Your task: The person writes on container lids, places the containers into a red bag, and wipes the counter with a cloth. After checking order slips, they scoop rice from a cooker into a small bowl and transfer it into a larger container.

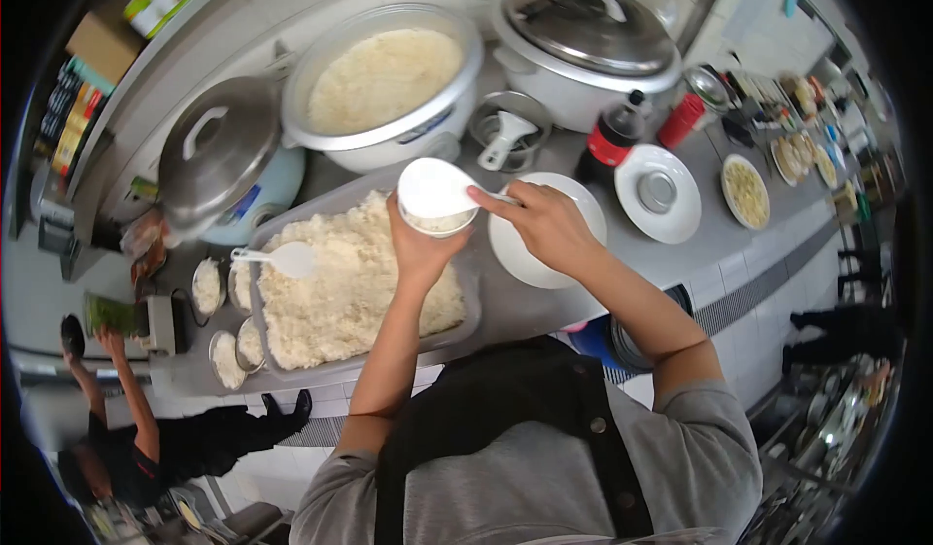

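Observation:
My left hand (420,251) is wrapped round a small white bowl (439,224) with rice in it, above the right side of a grey tub (476,302) of rice (340,297). In my right hand (546,222) is the handle of a white rice paddle (434,187), whose flat blade lies over the top of the bowl and hides part of it. Below my right hand, a white plate (520,258) rests on the counter. A second white paddle (289,259) lies on the rice at the tub's left.
Behind the tub stand an open rice cooker (408,137) and two lidded ones (583,76) (228,156). A cola bottle (612,135), a metal pot (515,107) and plates are to the right. Small rice bowls sit left of the tub. Another person (146,448) is at lower left.

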Available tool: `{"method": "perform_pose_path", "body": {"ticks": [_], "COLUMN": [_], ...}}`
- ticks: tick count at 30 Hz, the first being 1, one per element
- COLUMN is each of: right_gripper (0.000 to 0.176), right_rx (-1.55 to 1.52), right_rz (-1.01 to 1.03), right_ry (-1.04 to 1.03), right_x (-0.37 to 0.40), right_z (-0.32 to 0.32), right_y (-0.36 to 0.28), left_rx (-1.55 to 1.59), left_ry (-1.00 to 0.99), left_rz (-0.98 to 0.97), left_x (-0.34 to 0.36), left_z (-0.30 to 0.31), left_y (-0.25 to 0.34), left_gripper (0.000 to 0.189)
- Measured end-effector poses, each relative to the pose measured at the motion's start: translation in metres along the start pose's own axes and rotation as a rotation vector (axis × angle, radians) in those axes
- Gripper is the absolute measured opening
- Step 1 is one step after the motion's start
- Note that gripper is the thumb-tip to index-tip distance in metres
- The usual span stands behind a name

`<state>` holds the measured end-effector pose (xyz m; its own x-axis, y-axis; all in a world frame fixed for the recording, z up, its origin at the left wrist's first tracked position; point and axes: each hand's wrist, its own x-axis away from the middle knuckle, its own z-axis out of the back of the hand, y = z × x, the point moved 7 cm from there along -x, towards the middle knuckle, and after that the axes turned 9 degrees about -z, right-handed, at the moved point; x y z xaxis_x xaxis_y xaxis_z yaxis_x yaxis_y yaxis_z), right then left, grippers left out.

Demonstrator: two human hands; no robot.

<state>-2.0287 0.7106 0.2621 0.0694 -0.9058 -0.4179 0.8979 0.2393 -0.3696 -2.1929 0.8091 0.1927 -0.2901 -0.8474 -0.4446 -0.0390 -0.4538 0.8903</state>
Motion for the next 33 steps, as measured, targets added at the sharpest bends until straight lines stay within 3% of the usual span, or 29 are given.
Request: {"method": "perform_pose_path", "body": {"ticks": [2, 3, 4, 5, 7, 8, 10, 12, 13, 20, 24, 25, 28, 31, 33], "right_gripper": [0.063, 0.057, 0.055, 0.055, 0.055, 0.055, 0.055, 0.055, 0.055, 0.049, 0.049, 0.050, 0.050, 0.050, 0.049], "right_rx": [-0.118, -0.297, -0.352, -0.468, -0.751, -0.923, -1.351, -1.858, -1.903, -1.735, -1.601, -1.522, -1.429, -1.320, -1.252], "right_rz": [0.002, -0.095, -0.317, -0.353, -0.578, -0.770, -1.056, -1.215, -1.241, -1.283, -1.362, -1.333, -1.381, -1.330, -1.355], "right_ry": [-0.055, 0.021, -0.120, -0.029, -0.058, -0.182, -0.219, -0.008, 0.069, 0.541, 0.836, 0.815, 0.971, 1.101, 1.185], "right_x": [0.017, 0.031, 0.049, 0.070, 0.113, 0.138, 0.185, 0.221, 0.233, 0.337, 0.382, 0.399, 0.420, 0.440, 0.457], "right_z": [0.016, 0.022, 0.018, 0.012, -0.009, -0.018, -0.035, -0.041, -0.032, 0.000, 0.030, 0.033, 0.063, 0.076, 0.073], "right_y": [0.016, 0.029, 0.050, 0.068, 0.105, 0.117, 0.127, 0.129, 0.134, 0.196, 0.221, 0.237, 0.272, 0.331, 0.376], "left_rx": [0.015, 0.037, 0.059, -0.052, 0.088, 0.153, 0.222, 0.269, 0.336, 0.403, 0.353, 0.227, 0.089, -0.317, -0.438], "left_ry": [-0.064, -0.096, -0.125, -0.174, -0.256, -0.292, -0.390, -0.460, -0.520, -0.867, -1.187, -1.277, -1.158, -0.949, -0.958], "left_rz": [0.017, 0.029, 0.041, -0.043, -0.001, 0.020, 0.051, 0.103, 0.124, -0.003, -0.150, -0.275, -0.293, -0.450, -0.496], "left_x": [0.011, 0.020, 0.029, 0.040, 0.062, 0.071, 0.087, 0.100, 0.104, 0.133, 0.137, 0.134, 0.089, 0.040, 0.025], "left_z": [-0.028, -0.043, -0.056, -0.068, -0.104, -0.121, -0.161, -0.204, -0.225, -0.352, -0.420, -0.435, -0.474, -0.504, -0.511], "left_y": [-0.003, 0.000, 0.002, 0.005, 0.006, 0.006, -0.003, -0.001, 0.001, -0.001, 0.005, 0.004, -0.002, -0.049, -0.075], "left_gripper": [0.099, 0.099, 0.099, 0.100, 0.104, 0.106, 0.105, 0.105, 0.103, 0.103, 0.118, 0.124, 0.116, 0.099, 0.054]}}
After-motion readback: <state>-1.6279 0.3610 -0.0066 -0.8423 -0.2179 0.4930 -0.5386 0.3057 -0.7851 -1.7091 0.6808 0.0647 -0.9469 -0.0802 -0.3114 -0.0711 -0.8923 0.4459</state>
